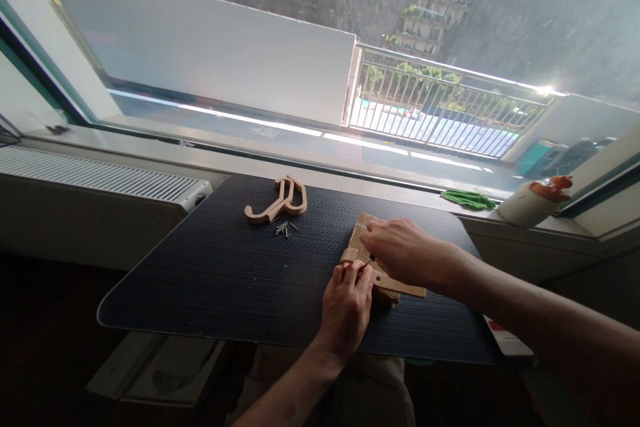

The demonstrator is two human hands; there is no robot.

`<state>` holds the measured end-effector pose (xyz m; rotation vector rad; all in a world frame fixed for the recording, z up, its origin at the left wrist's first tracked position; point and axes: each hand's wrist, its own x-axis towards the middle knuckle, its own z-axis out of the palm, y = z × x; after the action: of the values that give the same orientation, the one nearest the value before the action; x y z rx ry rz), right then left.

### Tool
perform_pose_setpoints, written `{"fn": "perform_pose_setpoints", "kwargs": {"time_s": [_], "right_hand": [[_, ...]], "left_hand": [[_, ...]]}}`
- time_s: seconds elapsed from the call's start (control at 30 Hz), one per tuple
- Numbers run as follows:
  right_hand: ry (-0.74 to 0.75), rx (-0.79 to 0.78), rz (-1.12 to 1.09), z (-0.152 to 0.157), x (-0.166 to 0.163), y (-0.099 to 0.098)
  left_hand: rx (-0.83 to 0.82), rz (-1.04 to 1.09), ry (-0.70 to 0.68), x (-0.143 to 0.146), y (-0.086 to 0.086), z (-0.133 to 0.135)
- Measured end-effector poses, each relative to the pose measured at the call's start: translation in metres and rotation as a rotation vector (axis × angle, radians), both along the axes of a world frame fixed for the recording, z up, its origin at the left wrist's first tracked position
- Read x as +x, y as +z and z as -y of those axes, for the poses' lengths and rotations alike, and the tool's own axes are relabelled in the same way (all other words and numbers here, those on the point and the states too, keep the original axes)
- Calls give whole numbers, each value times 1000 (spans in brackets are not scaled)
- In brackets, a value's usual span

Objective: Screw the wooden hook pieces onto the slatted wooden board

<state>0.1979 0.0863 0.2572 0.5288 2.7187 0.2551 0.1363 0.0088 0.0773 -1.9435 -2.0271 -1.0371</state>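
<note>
A wooden hook [403, 287] with a round hole in its flat arm lies across a rough wooden block [359, 232]. My left hand [347, 303] is closed on the hook, its fingertips pressing it near the curved end. Just above and to the right, my right hand [395, 243] is closed in a fist over the block. A thin dark shaft shows below that fist, but what the fingers hold is mostly hidden. Farther left, several wooden hooks [283, 201] lie together, with several small metal screws [284, 229] beside them.
The dark tabletop [200, 280] has rounded corners and stands against the window sill. A green cloth [467, 199] and a pale bottle with an orange cap [533, 203] are on the sill. A white radiator [100, 180] stands left. A white and red object [507, 337] is at the right edge.
</note>
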Motion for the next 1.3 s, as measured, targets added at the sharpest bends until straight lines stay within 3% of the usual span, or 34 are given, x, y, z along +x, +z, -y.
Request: {"fn": "perform_pose_setpoints", "kwargs": {"time_s": [0.43,0.93,1.3], "right_hand": [[-43,1,25,-1,4,-3],[27,15,-13,4,4,1],[-64,-3,-6,6,5,1]], "left_hand": [[25,-14,-2,0,4,2],[-22,17,-10,1,4,2],[-30,32,-9,3,7,5]]}}
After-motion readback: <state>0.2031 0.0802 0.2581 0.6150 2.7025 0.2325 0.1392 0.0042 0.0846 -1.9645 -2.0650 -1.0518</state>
